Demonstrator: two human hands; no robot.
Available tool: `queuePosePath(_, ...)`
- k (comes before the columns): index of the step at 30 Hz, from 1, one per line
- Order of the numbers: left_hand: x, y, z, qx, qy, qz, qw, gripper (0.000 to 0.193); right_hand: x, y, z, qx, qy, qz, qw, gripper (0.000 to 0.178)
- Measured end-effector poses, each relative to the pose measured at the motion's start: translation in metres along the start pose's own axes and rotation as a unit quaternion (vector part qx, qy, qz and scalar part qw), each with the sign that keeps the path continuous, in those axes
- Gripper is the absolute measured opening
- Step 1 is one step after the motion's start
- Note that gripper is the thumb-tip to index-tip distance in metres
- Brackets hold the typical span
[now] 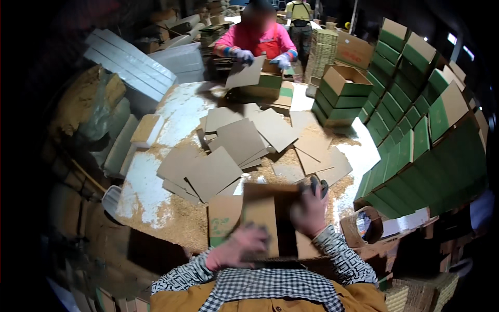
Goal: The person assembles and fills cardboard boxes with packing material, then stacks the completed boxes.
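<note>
An open cardboard box (261, 218) stands at the near edge of the table, right in front of me, its flaps up and its inside dark. My right hand (310, 209), in a pinkish glove with dark fingertips, has its fingers bent over the box's right far rim. My left hand (241, 245), also gloved, lies against the near left side of the box; motion smears its fingers. Beyond the box, loose grey-brown cardboard sheets (214, 173) overlap on the table. Across from me a person in pink (265, 39) holds a cardboard sheet (247, 74) over another box (268, 86).
Sawdust-like crumbs cover much of the white table (139, 174). Green boxes (397, 99) are piled high along the right, with a smaller stack (343, 96) on the table. A tape roll (362, 224) lies at the right edge. White panels (130, 62) lean at the far left.
</note>
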State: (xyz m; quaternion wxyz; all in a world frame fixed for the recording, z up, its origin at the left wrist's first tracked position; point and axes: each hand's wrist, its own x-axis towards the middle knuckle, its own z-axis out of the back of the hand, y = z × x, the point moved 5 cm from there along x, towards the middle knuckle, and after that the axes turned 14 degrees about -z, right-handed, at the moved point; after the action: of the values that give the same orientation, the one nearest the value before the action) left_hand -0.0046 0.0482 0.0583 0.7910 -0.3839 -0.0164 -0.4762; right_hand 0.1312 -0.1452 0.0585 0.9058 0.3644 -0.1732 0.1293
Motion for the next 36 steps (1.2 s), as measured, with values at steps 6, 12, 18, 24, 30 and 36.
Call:
queuePosePath(6,-0.049,0.043,-0.015,-0.071,-0.339,0.190,0.919,0.061,0.034,-0.002,0.006,0.083,0.184,0.036,0.979,0.078)
queuePosePath(12,-0.142,0.093,-0.076,-0.457,-0.415,0.334,0.713,0.052,-0.071,-0.031,0.021,-0.106,0.354,0.407,0.835,0.064)
queuePosePath(18,-0.094,0.028,-0.002,-0.401,-0.480,0.159,0.764,0.079,0.041,-0.045,-0.004,0.290,0.324,0.000,0.900,0.040)
queuePosePath(24,-0.084,0.076,-0.028,-0.016,-0.384,0.453,0.804,0.069,0.011,-0.121,-0.086,0.363,0.423,-0.477,0.679,0.045)
queuePosePath(30,-0.145,0.165,0.048,-0.120,-0.406,0.346,0.837,0.053,-0.012,-0.072,-0.064,-0.208,0.274,-0.133,0.929,0.095)
queuePosePath(36,-0.435,0.366,0.246,0.380,-0.288,0.685,0.551,0.078,0.015,0.020,-0.073,-0.233,0.243,-0.135,0.932,0.079)
